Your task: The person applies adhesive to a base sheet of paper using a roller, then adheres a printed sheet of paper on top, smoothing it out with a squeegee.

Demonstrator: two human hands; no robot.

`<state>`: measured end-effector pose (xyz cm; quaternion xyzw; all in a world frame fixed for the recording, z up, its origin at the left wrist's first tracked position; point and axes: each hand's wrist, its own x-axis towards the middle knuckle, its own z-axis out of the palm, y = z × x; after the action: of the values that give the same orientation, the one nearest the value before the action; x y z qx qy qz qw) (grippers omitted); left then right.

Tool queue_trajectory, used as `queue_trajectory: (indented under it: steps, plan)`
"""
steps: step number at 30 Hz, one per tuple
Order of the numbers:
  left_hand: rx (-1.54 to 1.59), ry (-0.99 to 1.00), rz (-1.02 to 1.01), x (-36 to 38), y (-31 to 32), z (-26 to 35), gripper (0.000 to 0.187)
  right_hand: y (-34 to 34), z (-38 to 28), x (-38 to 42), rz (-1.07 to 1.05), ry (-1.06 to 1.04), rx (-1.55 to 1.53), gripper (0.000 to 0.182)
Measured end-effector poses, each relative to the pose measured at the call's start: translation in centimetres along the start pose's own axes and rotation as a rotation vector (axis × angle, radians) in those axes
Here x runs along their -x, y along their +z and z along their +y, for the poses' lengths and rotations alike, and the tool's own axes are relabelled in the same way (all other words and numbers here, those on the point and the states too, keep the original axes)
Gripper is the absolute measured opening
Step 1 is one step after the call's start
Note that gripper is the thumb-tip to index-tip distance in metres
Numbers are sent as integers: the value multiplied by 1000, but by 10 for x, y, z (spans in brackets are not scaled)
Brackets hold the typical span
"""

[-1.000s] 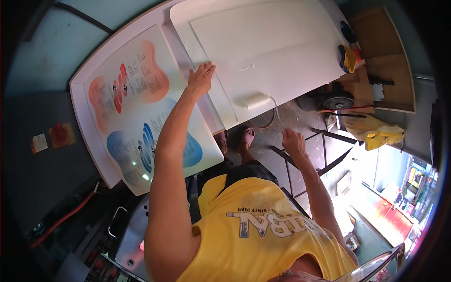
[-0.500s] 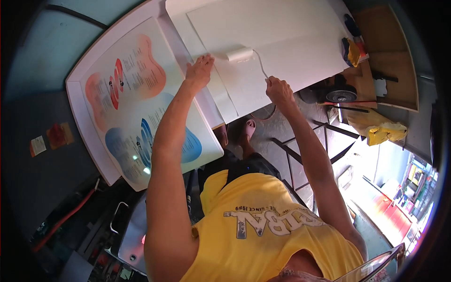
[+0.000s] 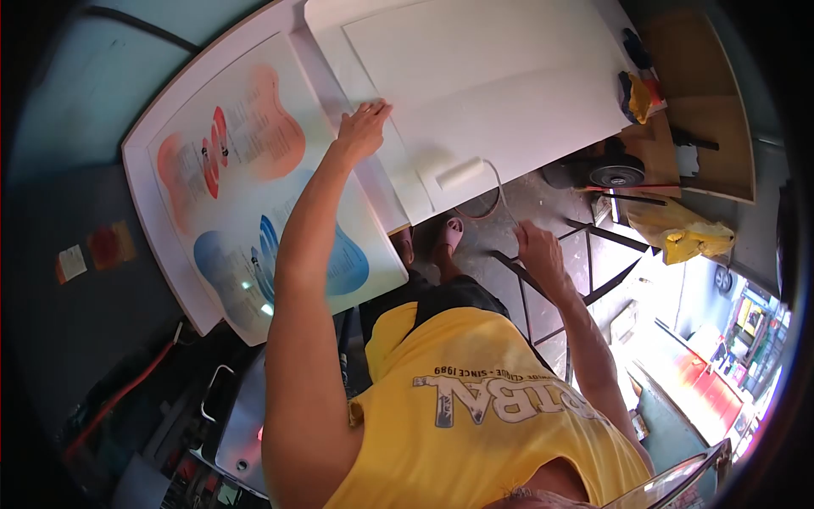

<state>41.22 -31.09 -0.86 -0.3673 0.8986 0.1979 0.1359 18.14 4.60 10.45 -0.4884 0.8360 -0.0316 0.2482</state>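
Note:
Fingers spread, my left hand (image 3: 363,131) rests on the edge of a large white sheet (image 3: 483,76) laid over a pale board. My right hand (image 3: 540,252) is closed around the handle end of a paint roller, off the near side of the sheet; the handle itself is mostly hidden by my fingers. The roller's white sleeve (image 3: 460,174) lies against the sheet's near edge, its thin bent wire frame running back to my hand. Left of my left hand lies a printed panel (image 3: 280,127) with red and blue blob shapes and small text.
A yellow-and-dark cloth bundle (image 3: 636,97) sits at the right end of the board. Below are a round black disc (image 3: 616,170), a dark metal frame (image 3: 543,288) on the floor and a yellow plastic bag (image 3: 691,242). A metal box with a handle (image 3: 242,433) stands at lower left.
My right hand has drawn the roller toward my body, from the middle of the sheet to its near edge. My left hand stays at nearly the same spot on the sheet's edge.

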Motion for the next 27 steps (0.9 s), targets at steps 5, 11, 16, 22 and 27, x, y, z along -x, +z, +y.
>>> queue_trajectory:
  steps: [5, 11, 16, 22, 27]
  plan:
    - [47, 24, -22, -7, -18, -4, 68, 10, -59, -83, 87, -80, -64, 21]
    - [73, 28, -29, -16, -12, -11, 73, 11, -93, -126, 67, -79, -62, 25]
    - [61, 36, -12, -14, -10, -11, 72, 17, -97, -131, 12, -18, -22, 27]
    - [20, 34, -16, -14, -8, -10, 70, 16, -104, -130, -31, 14, 8, 26]
    - [-18, 57, 11, -14, -5, -10, 66, 24, -92, -112, -43, 16, 80, 22]
